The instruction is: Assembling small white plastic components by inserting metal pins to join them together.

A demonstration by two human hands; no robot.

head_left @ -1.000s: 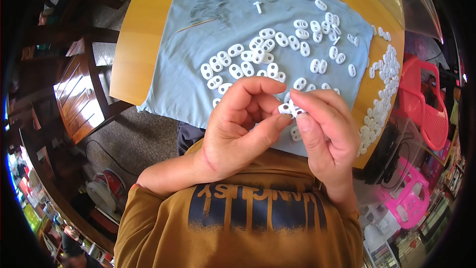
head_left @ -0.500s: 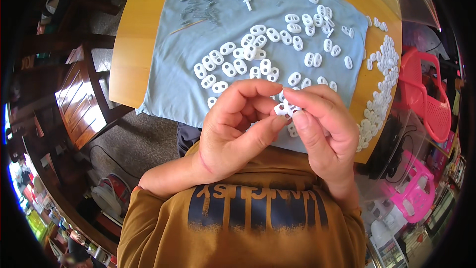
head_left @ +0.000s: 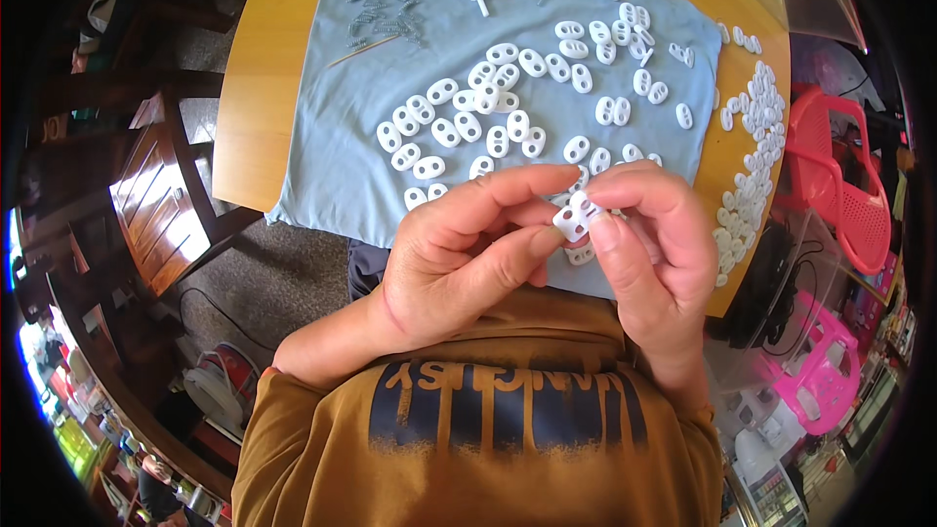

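Where fingertips [head_left: 607,232] pinch, white pieces [head_left: 569,222] are partly hidden.

A small white piece [head_left: 569,224] with rounded ends and dark openings is held at a slant, its lower left edge by the left fingers [head_left: 543,242]. Against its upper right side sits a second white part [head_left: 578,201] — pinched in the right fingers [head_left: 605,231] — though with so much covered, whether the two are joined is hard to tell.

Mustard-brown shirt [head_left: 468,488] with dark navy block lettering [head_left: 561,420]
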